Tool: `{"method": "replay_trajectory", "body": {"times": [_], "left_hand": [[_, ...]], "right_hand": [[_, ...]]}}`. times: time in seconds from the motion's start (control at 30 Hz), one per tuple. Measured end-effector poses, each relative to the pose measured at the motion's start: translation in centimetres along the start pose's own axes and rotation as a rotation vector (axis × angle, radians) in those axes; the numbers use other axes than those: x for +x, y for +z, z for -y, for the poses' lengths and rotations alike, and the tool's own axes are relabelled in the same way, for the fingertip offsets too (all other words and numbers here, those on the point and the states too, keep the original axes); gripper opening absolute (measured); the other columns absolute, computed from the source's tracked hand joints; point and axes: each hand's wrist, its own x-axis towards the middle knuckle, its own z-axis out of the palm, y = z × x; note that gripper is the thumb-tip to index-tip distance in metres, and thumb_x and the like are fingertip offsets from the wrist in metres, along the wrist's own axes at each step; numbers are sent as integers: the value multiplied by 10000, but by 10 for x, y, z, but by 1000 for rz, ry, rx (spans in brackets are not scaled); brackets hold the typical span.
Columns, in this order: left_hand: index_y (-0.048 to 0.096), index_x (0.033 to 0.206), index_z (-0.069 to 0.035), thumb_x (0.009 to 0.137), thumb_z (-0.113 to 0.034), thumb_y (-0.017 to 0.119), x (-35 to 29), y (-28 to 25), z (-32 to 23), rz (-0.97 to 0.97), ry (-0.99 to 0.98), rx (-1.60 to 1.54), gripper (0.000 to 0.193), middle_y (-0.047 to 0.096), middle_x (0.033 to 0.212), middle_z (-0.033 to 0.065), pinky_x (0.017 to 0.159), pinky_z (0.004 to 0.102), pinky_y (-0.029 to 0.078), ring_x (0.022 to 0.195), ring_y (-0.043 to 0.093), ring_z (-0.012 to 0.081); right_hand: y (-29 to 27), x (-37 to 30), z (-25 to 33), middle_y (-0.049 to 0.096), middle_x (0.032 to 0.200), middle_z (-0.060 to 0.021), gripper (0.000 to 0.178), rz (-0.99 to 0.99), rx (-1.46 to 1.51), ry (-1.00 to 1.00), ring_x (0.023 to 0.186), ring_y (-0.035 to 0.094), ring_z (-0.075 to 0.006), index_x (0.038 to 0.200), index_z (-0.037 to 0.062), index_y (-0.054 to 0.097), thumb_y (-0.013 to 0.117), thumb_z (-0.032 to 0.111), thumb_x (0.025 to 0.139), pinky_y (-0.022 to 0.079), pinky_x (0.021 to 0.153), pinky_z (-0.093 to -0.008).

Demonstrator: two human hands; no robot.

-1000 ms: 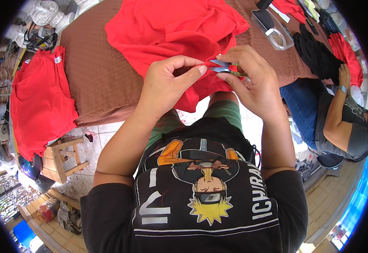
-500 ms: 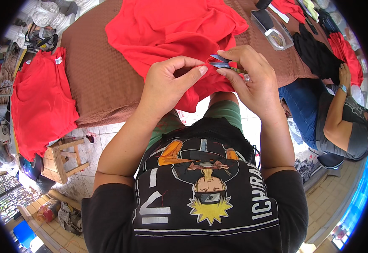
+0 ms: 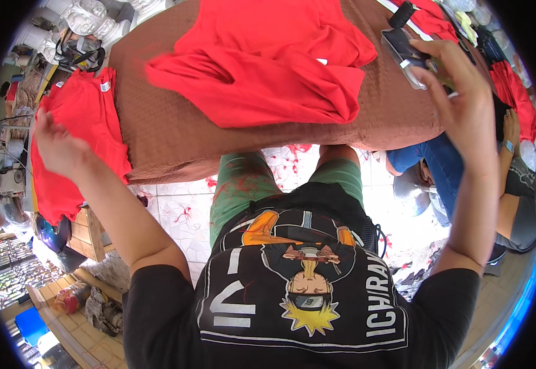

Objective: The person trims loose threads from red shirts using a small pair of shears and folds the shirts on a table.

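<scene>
A red sleeveless garment (image 3: 268, 74) lies bunched across the brown cloth-covered table; its left edge is blurred. My left hand (image 3: 65, 147) is raised at the far left, in front of another red garment (image 3: 90, 123) hanging over the table's side. That hand is smeared, but its fingers look loose and apart, with no cloth in them. My right hand (image 3: 461, 92) is up at the right, above a clear plastic box (image 3: 403, 46). Between its thumb and fingers sit small thread snips (image 3: 445, 80), mostly hidden by the hand.
A black thread spool (image 3: 402, 15) stands beside the clear box. Another person's hand (image 3: 511, 128) shows at the right edge, near more red cloth (image 3: 514, 92). A wooden stool (image 3: 90, 237) is at lower left. Red thread scraps lie on the white tiled floor (image 3: 179, 212).
Both hands have left the red garment and spread apart, left hand far left, right hand toward the clear box with the snips. The garment's lower part has shifted up onto the table.
</scene>
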Motion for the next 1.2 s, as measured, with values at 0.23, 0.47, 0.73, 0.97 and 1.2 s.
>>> {"method": "replay_trajectory", "body": {"times": [0.23,0.47,0.73,0.97,1.2], "left_hand": [[634,1039,-19,874,-115,632,-94,80,-25,498,-80,-182,191,620,1116,98,930,281,435,1059,565,165],[485,1302,-63,804,-240,687,-219,146,7,1370,253,373,565,538,1259,182,1014,354,386,1209,489,304],[398,1330,-38,716,-232,730,-247,136,-28,1499,-97,416,724,455,1318,216,969,402,415,1173,471,389],[620,1107,-22,787,20,505,-199,143,-32,1141,-363,-21,342,671,981,76,784,281,481,851,628,169],[615,1113,-14,856,-60,568,-180,145,-68,1116,-179,-110,265,666,1006,70,801,253,469,883,616,140]], "right_hand": [[-49,-8,-74,622,1073,-35,297,-153,167,449,961,580,-111,1164,46,594,619,163,893,450,844,-250],[116,-4,13,648,817,-54,256,158,411,442,738,590,-131,995,52,665,704,219,805,469,689,-281],[48,-23,-4,541,715,-27,175,121,1164,-165,637,470,-71,737,7,575,728,93,746,313,551,-222],[38,-63,-28,595,758,-43,207,412,1453,51,620,525,-77,804,-27,585,749,67,718,349,516,-207],[44,-49,-30,597,754,16,213,581,1369,11,655,517,-36,934,-17,616,719,11,749,389,565,-190]]}}
